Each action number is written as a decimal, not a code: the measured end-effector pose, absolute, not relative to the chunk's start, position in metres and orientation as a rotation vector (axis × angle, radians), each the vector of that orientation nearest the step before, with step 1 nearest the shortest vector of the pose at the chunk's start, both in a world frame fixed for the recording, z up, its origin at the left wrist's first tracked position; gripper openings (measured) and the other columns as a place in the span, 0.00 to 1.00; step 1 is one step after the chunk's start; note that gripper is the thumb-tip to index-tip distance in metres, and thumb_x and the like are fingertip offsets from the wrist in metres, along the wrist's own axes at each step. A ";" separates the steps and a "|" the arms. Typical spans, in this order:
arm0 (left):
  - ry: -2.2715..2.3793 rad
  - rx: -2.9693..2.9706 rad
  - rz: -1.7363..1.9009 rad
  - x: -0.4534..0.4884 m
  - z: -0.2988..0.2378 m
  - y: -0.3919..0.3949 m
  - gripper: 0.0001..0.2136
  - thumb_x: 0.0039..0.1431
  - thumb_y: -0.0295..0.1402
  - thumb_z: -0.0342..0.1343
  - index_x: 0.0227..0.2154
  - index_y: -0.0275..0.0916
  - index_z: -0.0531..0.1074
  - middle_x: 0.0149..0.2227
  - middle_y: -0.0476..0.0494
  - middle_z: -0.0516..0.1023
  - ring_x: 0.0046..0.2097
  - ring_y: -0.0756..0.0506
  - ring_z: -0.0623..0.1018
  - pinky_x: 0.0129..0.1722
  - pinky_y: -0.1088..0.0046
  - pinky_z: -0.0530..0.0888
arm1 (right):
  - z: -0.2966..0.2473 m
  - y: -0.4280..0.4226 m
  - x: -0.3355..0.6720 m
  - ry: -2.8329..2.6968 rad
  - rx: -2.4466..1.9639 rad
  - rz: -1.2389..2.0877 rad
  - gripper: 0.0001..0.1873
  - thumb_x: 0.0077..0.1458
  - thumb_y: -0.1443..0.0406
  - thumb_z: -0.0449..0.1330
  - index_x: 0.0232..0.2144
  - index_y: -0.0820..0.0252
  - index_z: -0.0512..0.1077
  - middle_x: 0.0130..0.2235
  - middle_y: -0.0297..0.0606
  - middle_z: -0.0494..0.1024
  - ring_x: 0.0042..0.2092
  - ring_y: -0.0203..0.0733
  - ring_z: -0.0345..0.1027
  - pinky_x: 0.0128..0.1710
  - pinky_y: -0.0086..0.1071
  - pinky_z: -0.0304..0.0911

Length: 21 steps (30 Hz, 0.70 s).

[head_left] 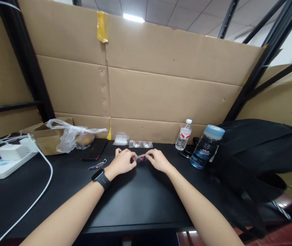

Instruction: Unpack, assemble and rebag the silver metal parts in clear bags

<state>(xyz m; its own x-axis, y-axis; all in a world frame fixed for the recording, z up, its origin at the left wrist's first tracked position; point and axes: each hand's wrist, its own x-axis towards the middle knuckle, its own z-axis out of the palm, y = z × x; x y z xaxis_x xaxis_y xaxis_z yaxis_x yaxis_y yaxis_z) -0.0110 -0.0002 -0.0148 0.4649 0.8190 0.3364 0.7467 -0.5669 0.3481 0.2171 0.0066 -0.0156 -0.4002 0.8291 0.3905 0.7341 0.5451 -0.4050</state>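
Observation:
Between my two hands is a small clear plastic packet (141, 158) with something red in it, just above the black tabletop. My left hand (122, 162), with a dark watch on its wrist, pinches the packet's left end. The fingers of my right hand (158, 160) are closed on its right end. Directly behind lie two more clear packets (140, 144) with round pieces and red marks inside. To their left is a stack of clear plastic bags (121, 139). A keychain (97, 166) with a metal ring lies left of my left hand.
A black tablet-like slab (94, 150), a knotted plastic bag (71, 135) and a white power strip (10, 160) with a cable are at left. Rightward stand a water bottle (183, 136), a blue-lidded bottle (204, 150) and a black backpack (258, 153). Cardboard (148, 92) walls the back.

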 end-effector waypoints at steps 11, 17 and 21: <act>1.467 2.356 0.724 -0.008 -0.008 0.000 0.11 0.63 0.37 0.52 0.32 0.46 0.79 0.34 0.49 0.84 0.41 0.41 0.80 0.48 0.63 0.61 | -0.020 0.016 0.221 -2.004 -1.222 0.550 0.15 0.62 0.58 0.56 0.35 0.61 0.78 0.30 0.35 0.79 0.30 0.37 0.68 0.31 0.29 0.60; 1.488 2.171 0.841 -0.007 -0.006 0.002 0.11 0.63 0.40 0.52 0.35 0.47 0.80 0.36 0.50 0.84 0.38 0.43 0.81 0.45 0.67 0.66 | -0.013 0.008 0.218 -1.948 -1.062 0.818 0.17 0.57 0.53 0.62 0.38 0.61 0.77 0.35 0.37 0.80 0.36 0.39 0.71 0.37 0.30 0.66; 1.511 2.232 0.796 -0.004 -0.007 0.000 0.11 0.62 0.41 0.53 0.34 0.47 0.80 0.36 0.50 0.84 0.40 0.42 0.80 0.48 0.64 0.65 | -0.017 0.013 0.219 -1.862 -1.079 0.892 0.17 0.52 0.54 0.66 0.34 0.63 0.76 0.34 0.39 0.81 0.35 0.41 0.73 0.36 0.31 0.67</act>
